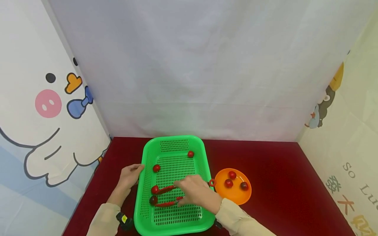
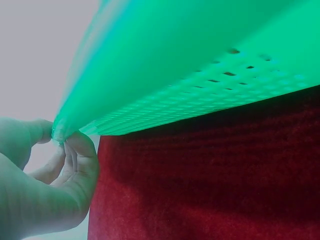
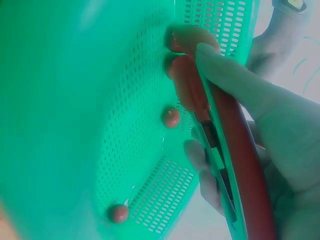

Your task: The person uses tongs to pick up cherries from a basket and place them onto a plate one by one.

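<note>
In the head view, my left hand [image 1: 129,177] pinches the left rim of a green basket [image 1: 196,141], thumb and fingers on its edge in the left wrist view. My right hand [image 1: 197,191] holds red tongs [image 1: 166,190] over the basket, thumb along one arm. The tong tips are spread and point left, right by a red cherry tomato [image 1: 155,189] and a dark cherry tomato [image 1: 153,200]. Another red cherry tomato [image 1: 156,168] lies farther up the left side, and one more cherry tomato [image 1: 190,154] sits near the far right corner.
To the right of the basket, an orange plate [image 1: 236,197] holds three cherry tomatoes [image 1: 228,183]. The tongs' red ring end [image 1: 212,182] overlaps the plate's left edge. A dark red cloth [image 1: 280,183] covers the table, with a pale curtain [image 1: 200,82] behind and printed sheets at both sides.
</note>
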Demonstrator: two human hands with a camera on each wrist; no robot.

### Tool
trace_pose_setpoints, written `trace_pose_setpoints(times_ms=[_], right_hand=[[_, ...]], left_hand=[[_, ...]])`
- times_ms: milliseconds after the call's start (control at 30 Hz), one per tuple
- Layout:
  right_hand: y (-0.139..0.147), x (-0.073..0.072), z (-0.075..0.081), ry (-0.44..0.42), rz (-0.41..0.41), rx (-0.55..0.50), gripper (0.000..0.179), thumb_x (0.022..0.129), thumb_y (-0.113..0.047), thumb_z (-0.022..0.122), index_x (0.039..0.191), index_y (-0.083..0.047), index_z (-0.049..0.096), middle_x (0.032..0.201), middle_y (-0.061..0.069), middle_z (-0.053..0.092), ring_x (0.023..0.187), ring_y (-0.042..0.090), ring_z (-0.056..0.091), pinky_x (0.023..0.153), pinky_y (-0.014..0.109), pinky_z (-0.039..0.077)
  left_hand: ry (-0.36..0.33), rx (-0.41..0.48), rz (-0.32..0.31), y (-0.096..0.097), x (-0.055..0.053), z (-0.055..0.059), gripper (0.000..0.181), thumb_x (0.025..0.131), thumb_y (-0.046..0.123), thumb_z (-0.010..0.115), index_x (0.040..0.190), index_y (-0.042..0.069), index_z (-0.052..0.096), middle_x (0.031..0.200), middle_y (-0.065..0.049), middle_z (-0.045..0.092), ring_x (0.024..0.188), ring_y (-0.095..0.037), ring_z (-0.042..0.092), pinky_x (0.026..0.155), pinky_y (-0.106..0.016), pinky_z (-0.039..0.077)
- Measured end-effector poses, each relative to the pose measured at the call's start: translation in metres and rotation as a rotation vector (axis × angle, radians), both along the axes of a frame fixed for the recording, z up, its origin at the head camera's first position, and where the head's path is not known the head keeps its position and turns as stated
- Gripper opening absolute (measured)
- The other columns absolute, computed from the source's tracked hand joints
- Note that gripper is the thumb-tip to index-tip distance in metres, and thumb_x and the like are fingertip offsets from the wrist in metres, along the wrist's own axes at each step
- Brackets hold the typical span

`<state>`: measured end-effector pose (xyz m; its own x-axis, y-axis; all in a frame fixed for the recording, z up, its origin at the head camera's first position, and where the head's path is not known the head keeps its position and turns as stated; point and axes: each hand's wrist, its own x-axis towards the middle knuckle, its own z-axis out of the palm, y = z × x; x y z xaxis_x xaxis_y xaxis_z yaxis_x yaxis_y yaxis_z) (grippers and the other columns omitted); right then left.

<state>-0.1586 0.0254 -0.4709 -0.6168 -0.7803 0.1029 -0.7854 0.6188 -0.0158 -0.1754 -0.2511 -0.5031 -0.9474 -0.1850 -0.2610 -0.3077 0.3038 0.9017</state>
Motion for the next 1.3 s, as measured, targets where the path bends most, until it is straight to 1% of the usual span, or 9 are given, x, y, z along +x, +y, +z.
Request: trace_pose_setpoints(times_ms=[167,267,400,533,667,833,967,1100,1300], right_hand=[[-0.006,0.001,-0.001,-0.007,-0.012,0.028,0.05,0.069,-0.057,0.091,0.098,-0.021,0.072,0.051,-0.013,0.034,0.046,0.004,0.032,0.041,0.018,0.025],[-0.009,0.002,-0.003,0.007,-0.005,0.023,0.049,0.068,-0.057,0.091,0.093,-0.021,0.07,0.052,-0.014,0.033,0.047,0.003,0.031,0.041,0.017,0.023],[-0.01,0.004,-0.004,0.02,-0.005,0.017,0.048,0.068,-0.058,0.091,0.088,-0.021,0.067,0.052,-0.013,0.028,0.047,0.003,0.026,0.041,0.018,0.019],[-0.008,0.004,-0.004,0.001,-0.018,0.021,0.047,0.07,-0.058,0.09,0.088,-0.022,0.067,0.051,-0.012,0.025,0.046,0.004,0.023,0.041,0.019,0.018],[-0.004,0.003,-0.004,-0.017,-0.023,0.012,0.046,0.071,-0.057,0.09,0.091,-0.022,0.069,0.049,-0.012,0.027,0.043,0.003,0.025,0.04,0.019,0.02],[0.003,0.002,-0.003,-0.022,-0.03,-0.032,0.045,0.072,-0.054,0.091,0.096,-0.021,0.072,0.05,-0.014,0.034,0.045,0.002,0.029,0.039,0.018,0.025],[0.01,0.003,0.0,-0.023,-0.041,-0.057,0.046,0.072,-0.052,0.092,0.099,-0.02,0.073,0.056,-0.016,0.048,0.047,0.001,0.035,0.04,0.017,0.027],[0.018,0.004,0.002,-0.017,-0.044,-0.092,0.048,0.072,-0.052,0.092,0.103,-0.019,0.074,0.065,-0.012,0.063,0.049,0.002,0.037,0.04,0.016,0.027],[0.032,0.006,0.004,-0.011,-0.047,-0.182,0.048,0.071,-0.049,0.094,0.102,-0.018,0.074,0.077,-0.007,0.072,0.051,0.002,0.041,0.04,0.015,0.027]], left_hand=[[-0.004,0.008,0.002,0.001,0.0,0.001,0.052,0.108,0.033,0.055,0.143,-0.005,0.055,0.13,-0.022,0.063,0.102,-0.023,0.065,0.08,-0.034,0.056],[0.0,0.01,0.003,0.001,0.001,0.001,0.051,0.108,0.032,0.055,0.143,-0.006,0.055,0.13,-0.023,0.063,0.098,-0.019,0.065,0.079,-0.033,0.056],[0.017,0.002,0.0,0.001,0.0,0.0,0.05,0.108,0.03,0.056,0.141,-0.007,0.056,0.127,-0.023,0.064,0.089,-0.011,0.065,0.074,-0.029,0.055],[0.022,-0.003,0.0,0.002,0.001,-0.001,0.049,0.108,0.03,0.056,0.14,-0.007,0.057,0.124,-0.022,0.066,0.085,-0.009,0.064,0.071,-0.028,0.054],[0.021,-0.004,0.001,0.002,0.001,0.0,0.05,0.108,0.031,0.056,0.14,-0.007,0.057,0.125,-0.022,0.065,0.085,-0.009,0.064,0.071,-0.027,0.053],[0.019,-0.005,0.005,0.002,0.001,0.001,0.05,0.108,0.031,0.056,0.14,-0.008,0.056,0.123,-0.022,0.066,0.084,-0.009,0.063,0.071,-0.026,0.053],[0.019,-0.003,0.007,0.002,0.0,0.0,0.051,0.108,0.032,0.056,0.14,-0.008,0.057,0.122,-0.021,0.066,0.083,-0.009,0.063,0.07,-0.026,0.052],[0.014,0.001,0.009,0.001,0.0,-0.001,0.051,0.108,0.032,0.056,0.14,-0.007,0.056,0.124,-0.022,0.065,0.084,-0.009,0.063,0.071,-0.027,0.053],[0.016,-0.005,0.005,0.001,0.001,0.0,0.051,0.108,0.031,0.056,0.14,-0.007,0.056,0.124,-0.022,0.065,0.084,-0.009,0.063,0.071,-0.027,0.052]])
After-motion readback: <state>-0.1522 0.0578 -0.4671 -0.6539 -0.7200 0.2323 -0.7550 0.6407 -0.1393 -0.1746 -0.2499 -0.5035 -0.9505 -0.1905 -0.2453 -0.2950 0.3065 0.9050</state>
